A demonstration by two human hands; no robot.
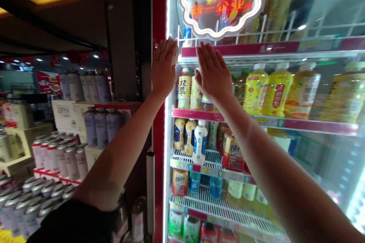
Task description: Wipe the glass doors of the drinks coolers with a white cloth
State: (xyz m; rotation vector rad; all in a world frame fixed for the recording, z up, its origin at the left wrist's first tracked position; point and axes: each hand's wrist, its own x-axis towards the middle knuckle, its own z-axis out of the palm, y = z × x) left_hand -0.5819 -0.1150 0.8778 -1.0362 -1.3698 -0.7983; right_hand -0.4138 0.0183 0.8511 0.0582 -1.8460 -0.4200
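Note:
My left hand (164,68) is raised, fingers stretched out, over the red left frame (160,136) of a lit drinks cooler. A pale patch beside its fingertips is too blurred to make out. My right hand (214,72) is also stretched out flat, palm forward, in front of the second shelf; it appears to rest on the glass door. Behind it, partly hidden, stand bottles, among them a cream-labelled bottle (184,88) and a yellow bottle (256,87). Above my right hand glows a neon sign (219,33) with a wavy white outline.
Lower shelves hold a white-and-blue bottle (200,142), a red-labelled bottle (180,183) and several others. A vertical white handle-like bar (150,193) stands left of the red frame. Further left, metal-topped cans (71,163) are stacked on boxes, with a dark pillar (121,45) behind.

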